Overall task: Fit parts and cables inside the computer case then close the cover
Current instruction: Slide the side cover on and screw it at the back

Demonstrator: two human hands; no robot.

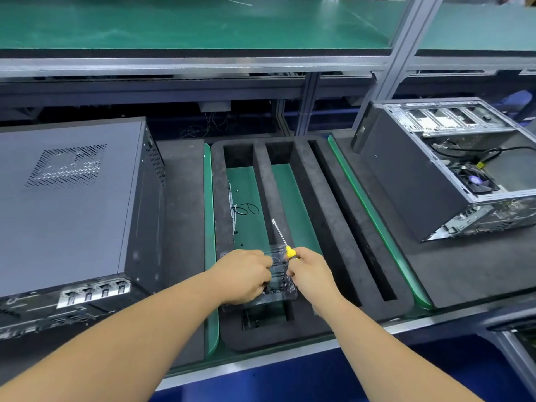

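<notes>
Both hands are over the near end of the black foam tray with long slots [307,198], which sits mid-bench between two cases. The right hand [311,275] has its fingers curled round a yellow-handled screwdriver with a thin steel shaft [285,245]; its long axis runs from the grip up and away to the left, tip pointing toward the far edge of the tray. The left hand [242,275] has fingers bent down onto a small clear plastic box of black screws [280,281], pinching at it; the fingertips are hidden under the knuckles, so exactly what they hold is hard to tell. The box is half covered by both hands. A closed dark grey computer case lying on its side [69,204] rests at the left end of the bench, its near corner cut off by the arm. An open grey computer case with exposed fan and cables [452,169] sits at the right end, cropped by the frame edge. Loose black cable ties [246,209] lie in the tray's left slot
</notes>
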